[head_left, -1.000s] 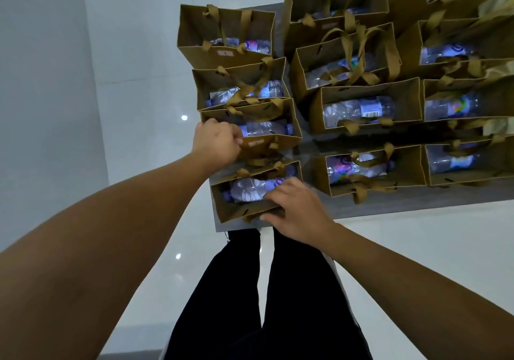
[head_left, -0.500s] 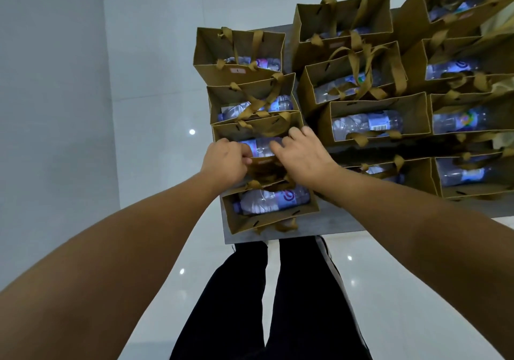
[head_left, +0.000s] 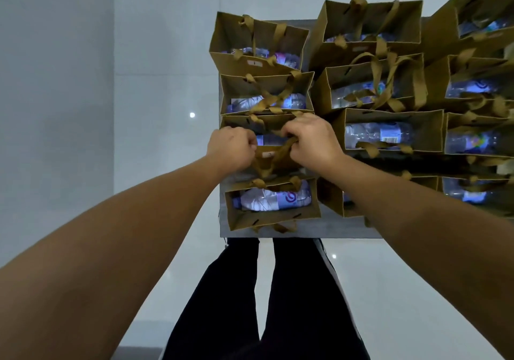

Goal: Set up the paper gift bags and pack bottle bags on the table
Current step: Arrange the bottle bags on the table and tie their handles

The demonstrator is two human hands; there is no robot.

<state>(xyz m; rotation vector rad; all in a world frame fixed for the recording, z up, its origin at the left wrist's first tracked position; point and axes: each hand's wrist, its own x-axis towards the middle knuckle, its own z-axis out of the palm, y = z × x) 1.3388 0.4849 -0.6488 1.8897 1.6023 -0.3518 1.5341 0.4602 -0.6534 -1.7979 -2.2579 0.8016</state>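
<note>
We note our right hand [head_left: 311,140] has left the nearest bag [head_left: 271,206] and joined our left hand [head_left: 232,149] on the third bag [head_left: 267,154] in the table's [head_left: 333,227] left column, both pinching its ribbon handles [head_left: 281,151], so tidying moves one bag back.

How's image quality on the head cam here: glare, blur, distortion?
Head view: strong wide-angle warp, the table edge and forearms bow outward; small specular spots glint on the glossy floor; light is dim and bluish; the bags at far right look soft and smeared, while the left hand and right hand on the handles stay fairly sharp.
</note>
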